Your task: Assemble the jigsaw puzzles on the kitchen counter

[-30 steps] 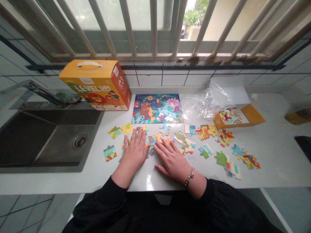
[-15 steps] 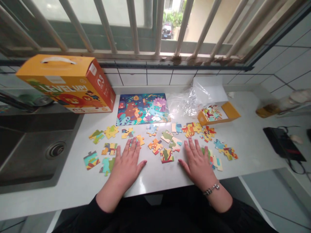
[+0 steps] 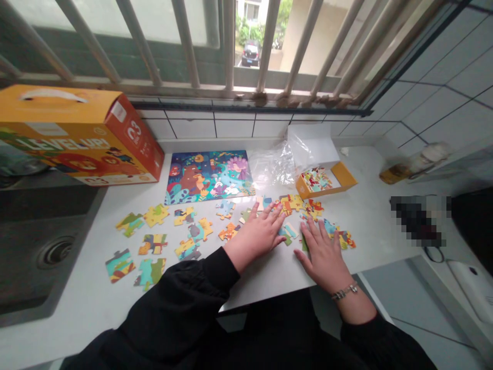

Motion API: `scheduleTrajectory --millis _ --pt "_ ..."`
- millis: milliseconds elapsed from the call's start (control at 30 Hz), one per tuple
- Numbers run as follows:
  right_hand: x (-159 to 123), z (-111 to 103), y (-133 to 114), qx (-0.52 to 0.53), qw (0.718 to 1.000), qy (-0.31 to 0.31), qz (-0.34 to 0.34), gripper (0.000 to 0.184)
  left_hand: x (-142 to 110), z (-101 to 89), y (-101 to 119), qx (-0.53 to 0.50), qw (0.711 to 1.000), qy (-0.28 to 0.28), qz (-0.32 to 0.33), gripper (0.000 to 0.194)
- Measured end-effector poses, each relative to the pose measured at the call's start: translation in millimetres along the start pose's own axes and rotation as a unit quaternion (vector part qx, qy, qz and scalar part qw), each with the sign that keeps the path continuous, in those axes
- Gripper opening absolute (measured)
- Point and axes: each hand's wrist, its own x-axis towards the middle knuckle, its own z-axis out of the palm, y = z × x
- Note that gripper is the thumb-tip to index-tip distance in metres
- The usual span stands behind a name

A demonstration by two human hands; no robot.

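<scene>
Loose colourful puzzle pieces [image 3: 154, 242] lie scattered over a white counter [image 3: 269, 272]. My left hand [image 3: 261, 234] rests flat and open on pieces near the middle, fingers stretched toward the window. Just right of it, my right hand [image 3: 323, 253], with a bracelet at the wrist, lies flat and open on other pieces. A finished puzzle picture [image 3: 210, 176] lies behind the hands. A small orange box tray [image 3: 325, 181] holding more pieces sits at the back right.
A big orange puzzle box [image 3: 77, 136] stands at the back left beside a dark sink [image 3: 34, 246]. Crumpled clear plastic [image 3: 277, 164] lies by the tray. A jar [image 3: 414, 164] and a blurred dark item [image 3: 418, 218] sit at the right. Window bars run behind.
My left hand has slid right across the counter to the pieces beside my right hand. The view has turned to the right, so everything sits further left.
</scene>
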Motion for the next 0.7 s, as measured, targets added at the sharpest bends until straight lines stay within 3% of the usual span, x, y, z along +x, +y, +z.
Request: scheduleTrajectory --millis 133,367,533,700 --pt "28.9 -7.9 -9.2 0.002 1.000 0.010 -0.009 0.086 28.3 11.8 4.3 -0.022 1.000 -0.018 -0.002 0.071" --pt "77.2 -6.1 -4.6 0.015 0.999 -0.042 -0.003 0.075 4.0 22.7 3.3 -0.013 0.999 0.005 -0.044 0.072" --pt "74.8 0.5 -4.3 0.038 0.998 -0.042 0.001 0.071 -7.4 16.7 1.4 0.009 0.995 -0.002 -0.096 0.076" --pt "53.6 -0.6 -14.8 0.064 0.998 -0.030 -0.003 0.070 -0.2 18.8 1.9 0.011 0.991 0.002 -0.136 0.080"
